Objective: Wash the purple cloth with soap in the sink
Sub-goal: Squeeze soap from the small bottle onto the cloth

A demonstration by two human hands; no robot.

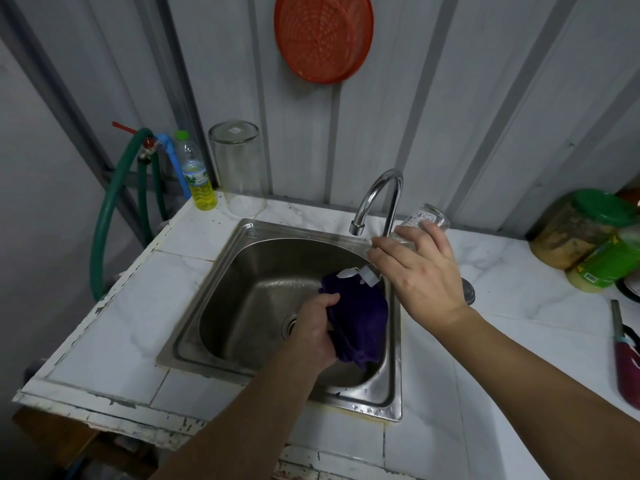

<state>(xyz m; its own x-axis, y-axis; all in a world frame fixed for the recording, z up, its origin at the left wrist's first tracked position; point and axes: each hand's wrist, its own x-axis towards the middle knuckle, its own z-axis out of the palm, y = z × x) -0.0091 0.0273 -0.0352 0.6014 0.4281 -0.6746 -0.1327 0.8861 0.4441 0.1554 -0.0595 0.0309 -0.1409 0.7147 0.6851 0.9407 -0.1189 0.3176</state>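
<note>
My left hand point(313, 332) grips the purple cloth point(360, 320), bunched and hanging inside the right side of the steel sink point(221, 292). My right hand point(420, 275) holds a clear soap bottle point(424, 220) tipped downward, its white flip-cap nozzle point(362, 273) just above the top of the cloth. The chrome faucet point(377, 199) arches over the sink's back edge, just behind my right hand; no water is seen running.
A bottle of yellow liquid point(199, 178) and an upturned clear glass jar point(240, 168) stand at the back left of the white tiled counter point(114, 327). Green-lidded jars point(588, 233) sit at the right. A green hose point(107, 216) hangs left. An orange colander point(323, 36) hangs on the wall.
</note>
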